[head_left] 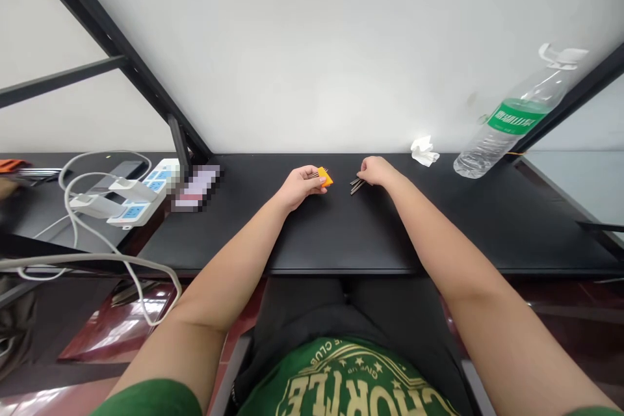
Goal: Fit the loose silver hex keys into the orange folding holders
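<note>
From here I see the left hand (299,188) gripping an orange holder (325,178). The right hand (376,171) pinches loose metal rods (357,186) at its fingertips, low over the table (341,240). I judge this a rod-picking step; next needs a fine pinch, separating one, holder steady.

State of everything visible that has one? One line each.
Left hand: closed on the orange piece
Orange piece: held, thin rods beside it
Right hand: closed on metal rods
Metal rods: pinched at one end, lifted or not unclear
Bottle: upright, fill level unclear
Tissue: crumpled
Power strip: white plugs inserted
</note>
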A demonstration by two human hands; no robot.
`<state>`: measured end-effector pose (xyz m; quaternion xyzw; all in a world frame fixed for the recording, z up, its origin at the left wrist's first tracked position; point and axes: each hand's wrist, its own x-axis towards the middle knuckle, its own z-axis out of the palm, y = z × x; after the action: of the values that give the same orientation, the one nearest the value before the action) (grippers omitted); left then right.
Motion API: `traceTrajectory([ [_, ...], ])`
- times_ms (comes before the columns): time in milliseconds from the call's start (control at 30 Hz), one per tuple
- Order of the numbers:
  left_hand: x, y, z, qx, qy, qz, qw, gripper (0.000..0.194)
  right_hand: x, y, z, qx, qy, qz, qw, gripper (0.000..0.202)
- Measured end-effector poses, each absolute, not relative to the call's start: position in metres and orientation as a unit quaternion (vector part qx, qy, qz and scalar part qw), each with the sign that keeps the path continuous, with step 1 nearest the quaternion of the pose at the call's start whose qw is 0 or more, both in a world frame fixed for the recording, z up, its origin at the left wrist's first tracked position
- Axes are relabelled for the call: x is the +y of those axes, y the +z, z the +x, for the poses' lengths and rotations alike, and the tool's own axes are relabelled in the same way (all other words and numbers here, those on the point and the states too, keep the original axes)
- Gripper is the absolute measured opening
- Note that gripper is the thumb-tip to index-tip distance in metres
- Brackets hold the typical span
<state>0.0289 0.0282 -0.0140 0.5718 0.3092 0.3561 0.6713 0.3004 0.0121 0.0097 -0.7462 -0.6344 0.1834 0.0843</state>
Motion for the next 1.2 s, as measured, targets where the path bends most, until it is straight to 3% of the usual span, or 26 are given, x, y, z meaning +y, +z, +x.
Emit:
traceTrajectory([
  [100, 0.027, -0.012, 0.028, 0.315, 0.357, 0.570, 0.670, 0.044, 0.022, 0.018, 0.296, -0.639, 0.196, -0.744, 0.018, 0.007],
  [200, 0.026, -0.010, 0.027, 0.317, 0.361, 0.567, 0.669, 0.043, 0.026, 0.019, 0.296, -0.638, 0.190, -0.746, 0.020, 0.006],
  [467, 0.026, -0.011, 0.028, 0.309, 0.363, 0.565, 0.674, 0.043, 0.012, -0.011, 0.324, -0.657, 0.199, -0.673, 0.275, 0.010],
  [667, 0.025, -0.010, 0.029, 0.303, 0.361, 0.567, 0.675, 0.043, 0.000, -0.027, 0.339, -0.665, 0.206, -0.637, 0.332, 0.010],
  [1200, 0.025, -0.010, 0.030, 0.317, 0.356, 0.579, 0.661, 0.046, -0.018, -0.021, 0.346, -0.706, 0.151, -0.648, 0.240, 0.024],
])
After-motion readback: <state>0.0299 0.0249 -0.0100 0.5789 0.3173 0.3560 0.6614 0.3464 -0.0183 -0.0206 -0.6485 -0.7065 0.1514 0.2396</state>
